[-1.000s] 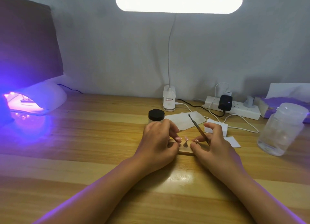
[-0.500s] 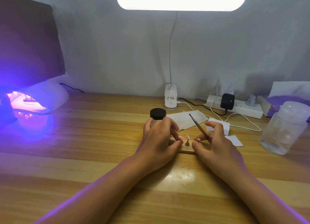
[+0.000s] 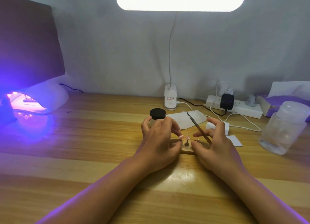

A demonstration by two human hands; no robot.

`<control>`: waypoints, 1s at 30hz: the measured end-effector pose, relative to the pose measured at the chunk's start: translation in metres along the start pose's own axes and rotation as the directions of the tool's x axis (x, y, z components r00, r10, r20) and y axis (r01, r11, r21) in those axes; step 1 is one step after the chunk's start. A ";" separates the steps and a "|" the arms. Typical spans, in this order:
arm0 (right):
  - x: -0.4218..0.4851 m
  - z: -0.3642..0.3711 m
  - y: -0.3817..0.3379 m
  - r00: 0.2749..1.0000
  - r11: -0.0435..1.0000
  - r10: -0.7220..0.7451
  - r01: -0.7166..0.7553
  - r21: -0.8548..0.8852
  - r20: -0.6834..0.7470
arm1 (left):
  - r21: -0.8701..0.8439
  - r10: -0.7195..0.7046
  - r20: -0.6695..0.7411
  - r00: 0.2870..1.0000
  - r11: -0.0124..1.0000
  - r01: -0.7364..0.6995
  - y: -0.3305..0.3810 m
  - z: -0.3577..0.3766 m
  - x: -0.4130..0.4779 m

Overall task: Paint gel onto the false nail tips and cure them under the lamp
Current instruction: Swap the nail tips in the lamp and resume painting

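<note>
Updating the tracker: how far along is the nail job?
Done: two nail tips on the wooden block look pink-coated. In hand: left hand pinches one, right hand holds the brush beside them. Left: that block isn't yet under the lit curing lamp.

A pale wall [image 3: 117,56] rises behind the striped wooden table [image 3: 83,156], under a white light bar [image 3: 180,1].

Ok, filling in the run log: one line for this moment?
left hand: grips nail stand | right hand: holds brush | cure lamp: lit | jar: capped
</note>
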State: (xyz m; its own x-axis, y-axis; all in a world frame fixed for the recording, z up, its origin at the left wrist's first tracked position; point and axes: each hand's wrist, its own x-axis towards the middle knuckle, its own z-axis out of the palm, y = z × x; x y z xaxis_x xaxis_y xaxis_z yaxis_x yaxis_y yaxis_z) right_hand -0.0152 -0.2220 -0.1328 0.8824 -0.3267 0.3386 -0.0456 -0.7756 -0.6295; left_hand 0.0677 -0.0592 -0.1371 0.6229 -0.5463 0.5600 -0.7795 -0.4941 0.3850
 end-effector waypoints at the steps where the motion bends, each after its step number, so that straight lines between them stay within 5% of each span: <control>1: 0.000 0.000 -0.001 1.000 0.999 -0.016 0.016 0.029 -0.010 | -0.004 -0.002 0.001 1.000 1.000 0.002 0.000 0.000 0.000; 15: 0.006 0.007 -0.009 0.996 0.977 0.003 -0.023 0.210 0.092 | -0.010 -0.014 0.005 1.000 1.000 0.014 -0.003 0.004 0.001; 30: 0.006 0.007 -0.012 0.995 0.983 0.032 -0.048 0.176 0.095 | -0.083 -0.002 0.052 0.999 0.997 0.006 0.000 0.000 0.001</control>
State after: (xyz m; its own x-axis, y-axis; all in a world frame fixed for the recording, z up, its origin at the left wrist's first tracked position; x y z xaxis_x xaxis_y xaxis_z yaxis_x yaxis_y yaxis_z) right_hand -0.0057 -0.2108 -0.1284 0.9211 -0.2983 0.2502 -0.0049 -0.6514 -0.7587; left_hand 0.0683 -0.0600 -0.1369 0.6267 -0.5800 0.5204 -0.7787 -0.4393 0.4480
